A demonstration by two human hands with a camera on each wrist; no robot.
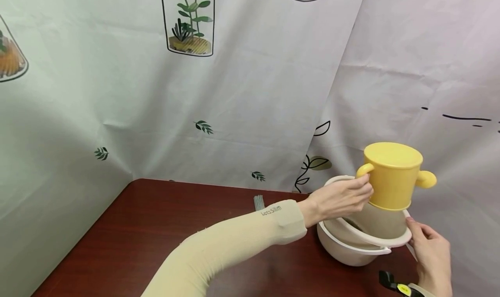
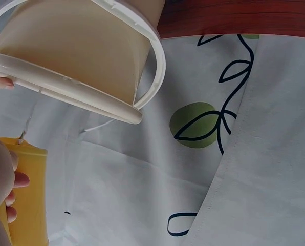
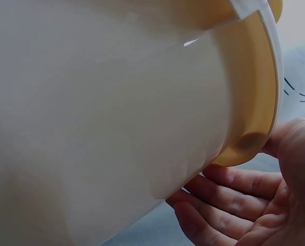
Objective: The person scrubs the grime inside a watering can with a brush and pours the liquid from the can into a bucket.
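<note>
My left hand (image 1: pixel 343 197) grips a yellow cup (image 1: pixel 394 184) by its side handle, the flat closed end facing up. Directly over the mouth of a white bucket (image 1: pixel 375 238), the cup hangs upside down. In the left wrist view, a thin watery strand (image 2: pixel 28 123) runs between the cup's edge and the bucket's rim. With thumb on the rim and fingers under it, my right hand (image 1: pixel 431 249) holds the bucket at its right side. The bucket leans to one side, and its curved handle (image 2: pixel 160 56) loops round the outer wall. Something dark shows inside, mostly hidden by my left hand.
A dark red-brown table (image 1: pixel 168 227) lies below. Grey striped strips (image 1: pixel 258 202) rest near its back edge, partly behind my left sleeve (image 1: pixel 234 240). Behind the table hangs a white patterned cloth (image 1: pixel 242 93). A black strap with a yellow label (image 1: pixel 404 289) is on my right wrist.
</note>
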